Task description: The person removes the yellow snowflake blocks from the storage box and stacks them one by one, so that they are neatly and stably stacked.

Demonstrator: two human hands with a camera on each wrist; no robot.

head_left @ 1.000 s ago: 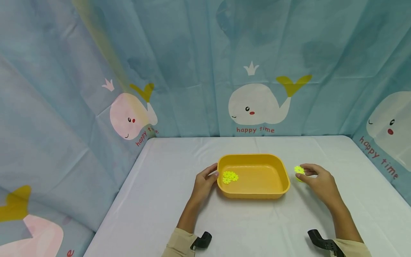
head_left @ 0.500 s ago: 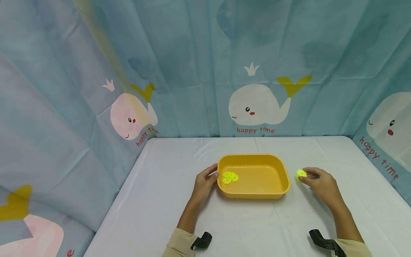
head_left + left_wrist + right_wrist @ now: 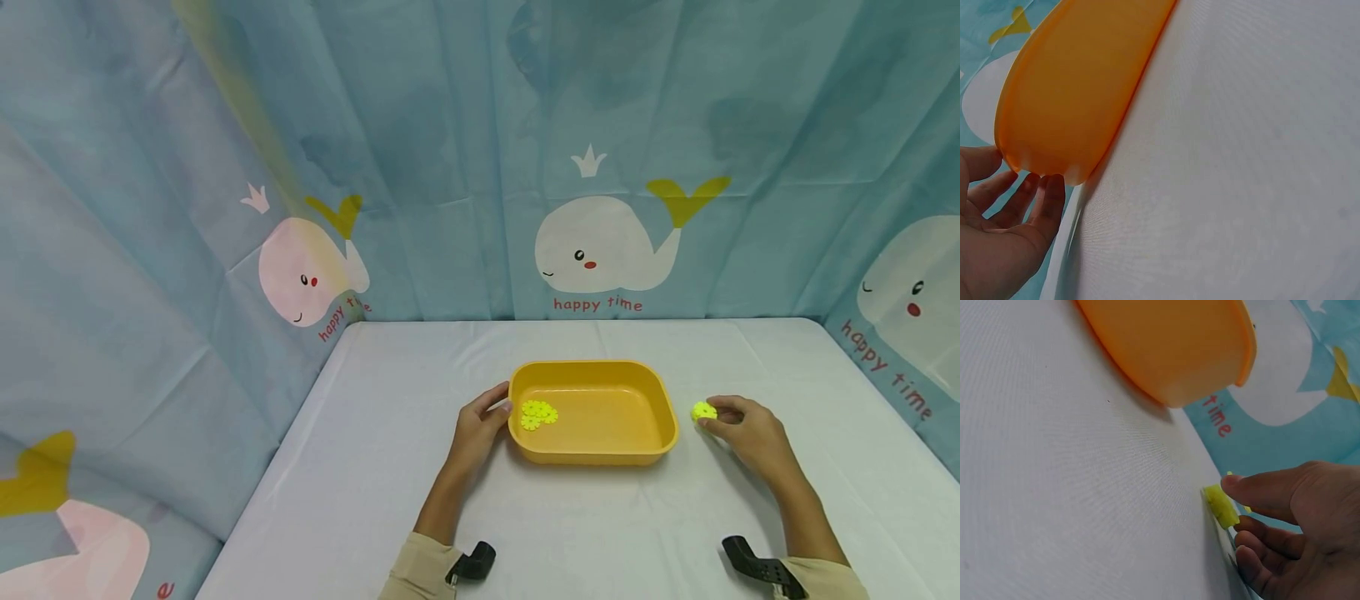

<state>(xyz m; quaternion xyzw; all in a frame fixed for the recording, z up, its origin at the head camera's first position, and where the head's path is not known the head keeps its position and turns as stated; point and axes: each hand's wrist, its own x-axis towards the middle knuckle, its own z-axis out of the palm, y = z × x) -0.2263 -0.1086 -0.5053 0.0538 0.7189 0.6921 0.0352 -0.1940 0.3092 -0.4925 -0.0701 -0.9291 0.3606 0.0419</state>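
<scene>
A yellow rectangular tray (image 3: pixel 600 457) stands on the white table, with several neon-yellow flower-shaped pieces (image 3: pixel 538 412) lying together at the left of its floor. My left hand (image 3: pixel 477 427) holds the tray's left end; in the left wrist view its thumb is at the rim and its curled fingertips (image 3: pixel 1054 182) meet the outer end wall. To the right of the tray, my right hand (image 3: pixel 753 433) pinches a neon-yellow flower-shaped piece (image 3: pixel 703 411) between thumb and fingers. In the right wrist view that piece (image 3: pixel 1221 506) is seen edge-on, close over the table.
A white cloth covers the table (image 3: pixel 600 525). Behind it and at both sides hangs a blue curtain (image 3: pixel 450 167) printed with whales. A black camera mount (image 3: pixel 472 562) sits at the left wrist, another black mount (image 3: pixel 753 562) at the right.
My right hand has come down slightly toward the table with the flower-shaped piece, which has tilted flatter. The left hand and the tray have stayed in place.
</scene>
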